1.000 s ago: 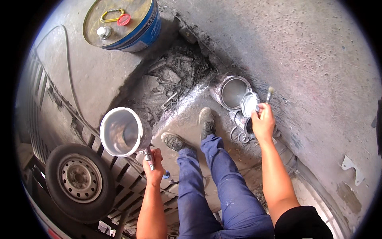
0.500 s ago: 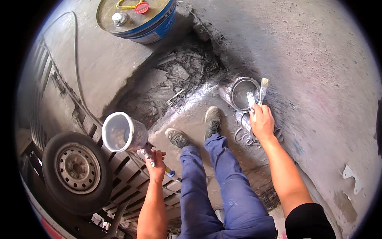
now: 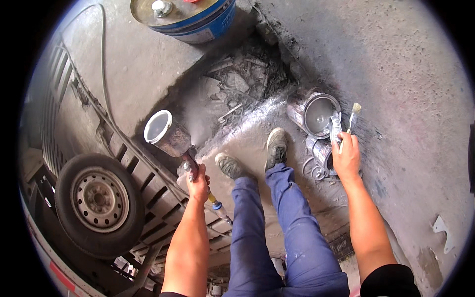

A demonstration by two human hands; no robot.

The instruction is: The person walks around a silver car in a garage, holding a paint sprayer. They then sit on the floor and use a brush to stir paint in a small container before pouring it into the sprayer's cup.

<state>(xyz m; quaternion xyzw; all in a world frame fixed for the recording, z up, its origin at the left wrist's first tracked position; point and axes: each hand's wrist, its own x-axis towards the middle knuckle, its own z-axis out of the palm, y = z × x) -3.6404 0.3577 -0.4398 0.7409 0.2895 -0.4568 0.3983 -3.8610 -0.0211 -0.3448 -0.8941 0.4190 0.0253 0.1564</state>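
Note:
My left hand (image 3: pixel 198 184) is closed round the grip of a spray gun (image 3: pixel 189 161). Its open-topped cup (image 3: pixel 174 141) tilts to the far left, and a pale mist hangs over the rubble beyond. At the right, my right hand (image 3: pixel 346 156) pinches a paintbrush (image 3: pixel 354 115), bristles pointing away from me. A flat, silver-coated piece (image 3: pixel 336 127) also sticks out from those fingers over the rim of a paint can (image 3: pixel 305 113); its kind cannot be made out. Grey liquid shows inside the can, which leans toward me. A smaller silver-stained can (image 3: pixel 322 152) lies just below it.
A blue drum (image 3: pixel 208 27) stands at the far edge of a rubble-filled pit (image 3: pixel 237 81). A wheel with tyre (image 3: pixel 99 205) and a slatted metal frame (image 3: pixel 157 208) are at my left. A hose (image 3: pixel 103 64) runs along there. Metal rings (image 3: pixel 312 170) lie near my feet.
My left hand has moved the spray gun forward, and mist now shows over the pit. My right hand has drawn slightly back from the can with the brush. The whole view has shifted.

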